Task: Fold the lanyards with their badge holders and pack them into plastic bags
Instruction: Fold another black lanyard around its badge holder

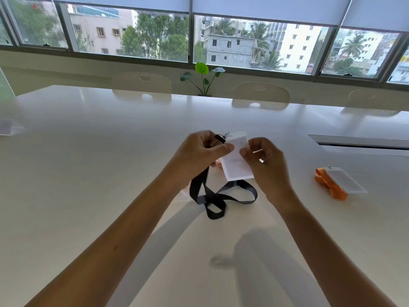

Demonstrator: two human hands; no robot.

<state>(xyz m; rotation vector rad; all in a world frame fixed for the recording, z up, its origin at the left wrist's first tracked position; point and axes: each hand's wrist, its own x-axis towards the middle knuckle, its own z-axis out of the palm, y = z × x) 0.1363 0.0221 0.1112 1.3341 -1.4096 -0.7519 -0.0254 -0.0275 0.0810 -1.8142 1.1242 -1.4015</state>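
Glossy table [88, 173], matt black cloth lanyard [221, 199]

Blurred with motion: looping black fabric lanyard [218, 199], lower folds smeared. Half hidden behind the left hand [199, 155]: small orange strap scrap [219, 163]. Cut off at nine o'clock: pale flat packet [8, 127] (contents unreadable).

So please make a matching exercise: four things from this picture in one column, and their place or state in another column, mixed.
Things:
1. black lanyard
2. orange lanyard
3. plant
4. badge holder

Places or states:
A. by the window
B. held by both hands
C. folded, lying on the table at the right
D. hanging in loose loops

Pairs: 1-D, 2-C, 3-A, 4-B
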